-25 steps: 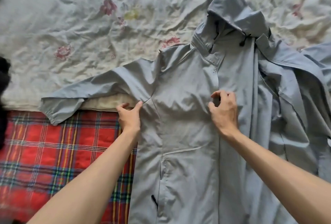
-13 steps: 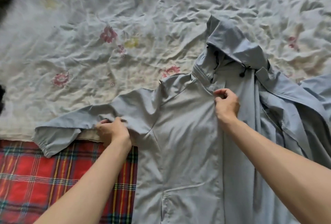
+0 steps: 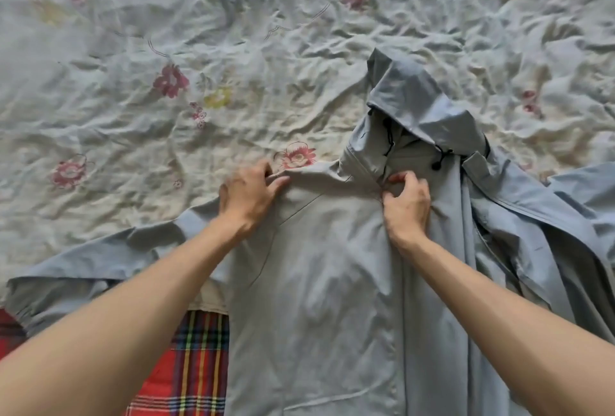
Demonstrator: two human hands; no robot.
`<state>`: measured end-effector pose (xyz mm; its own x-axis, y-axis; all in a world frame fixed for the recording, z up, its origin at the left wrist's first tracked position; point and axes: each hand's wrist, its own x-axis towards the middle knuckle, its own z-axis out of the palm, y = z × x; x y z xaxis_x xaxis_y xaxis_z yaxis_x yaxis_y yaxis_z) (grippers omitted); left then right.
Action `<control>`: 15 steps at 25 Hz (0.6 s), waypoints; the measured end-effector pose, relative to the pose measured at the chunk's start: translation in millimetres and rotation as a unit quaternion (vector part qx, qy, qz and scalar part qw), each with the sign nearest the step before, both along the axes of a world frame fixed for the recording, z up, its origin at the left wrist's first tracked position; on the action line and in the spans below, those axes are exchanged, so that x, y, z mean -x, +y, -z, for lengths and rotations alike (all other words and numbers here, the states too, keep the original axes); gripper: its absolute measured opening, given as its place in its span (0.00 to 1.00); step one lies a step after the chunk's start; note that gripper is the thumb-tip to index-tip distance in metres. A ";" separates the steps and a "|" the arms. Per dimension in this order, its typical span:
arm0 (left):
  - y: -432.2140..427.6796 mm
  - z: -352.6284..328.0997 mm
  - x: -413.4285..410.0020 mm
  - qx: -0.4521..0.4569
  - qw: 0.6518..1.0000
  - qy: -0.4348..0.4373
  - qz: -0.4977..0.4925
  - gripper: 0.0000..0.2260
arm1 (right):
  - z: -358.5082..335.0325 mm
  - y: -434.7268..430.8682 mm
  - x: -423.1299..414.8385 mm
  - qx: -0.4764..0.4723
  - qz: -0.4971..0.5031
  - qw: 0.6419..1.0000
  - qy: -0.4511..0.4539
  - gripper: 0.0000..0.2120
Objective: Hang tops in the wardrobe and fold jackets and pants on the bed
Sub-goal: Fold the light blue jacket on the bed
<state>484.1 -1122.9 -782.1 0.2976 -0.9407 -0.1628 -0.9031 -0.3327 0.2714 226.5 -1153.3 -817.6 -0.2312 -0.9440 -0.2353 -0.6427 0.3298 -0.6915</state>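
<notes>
Jacket [image 3: 326, 266] lay spread on the bed [image 3: 166, 33]; your left hand [image 3: 248, 197] pinched its shoulder, and your right hand [image 3: 407, 202], fingers curled, pinched its front below the hood [image 3: 422, 106].

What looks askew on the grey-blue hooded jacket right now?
The grey-blue hooded jacket lies uneven: the side beyond the right hand is bunched in long folds, while the sleeve by the left hand lies spread out.

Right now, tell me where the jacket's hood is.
In the head view the hood lies right of centre on the floral bedsheet, just beyond the right hand pinching the jacket at its collar.
</notes>
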 end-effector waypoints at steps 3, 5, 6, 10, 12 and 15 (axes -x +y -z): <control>21.9 14.8 41.6 0.178 0.966 -0.087 0.166 0.18 | -20.5 -25.6 -7.1 0.017 -0.033 0.993 0.114 0.21; 34.6 36.9 76.0 0.173 0.939 -0.071 0.289 0.25 | -36.0 -58.9 -10.2 -0.056 -0.072 0.986 0.138 0.23; 39.7 50.5 88.2 0.146 0.940 -0.074 0.300 0.28 | -44.2 -76.4 -11.9 -0.098 -0.068 0.988 0.097 0.24; 41.1 80.8 98.7 0.080 0.960 -0.080 0.256 0.33 | -61.2 -110.7 -16.9 -0.229 -0.033 0.960 -0.159 0.09; 40.5 82.6 98.4 0.065 0.962 -0.078 0.255 0.33 | -56.7 -116.5 -17.6 -0.174 -0.038 0.972 -0.152 0.08; 39.9 82.7 100.9 0.045 0.963 -0.092 0.248 0.32 | -49.2 -100.2 -12.4 -0.068 -0.069 0.993 0.075 0.15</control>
<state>383.1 -1083.0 -864.8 -0.1763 -0.9825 -0.0607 -0.9804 0.1698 0.0998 238.9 -1253.5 -768.5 -0.1442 -0.9311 -0.3351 -0.7803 0.3153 -0.5401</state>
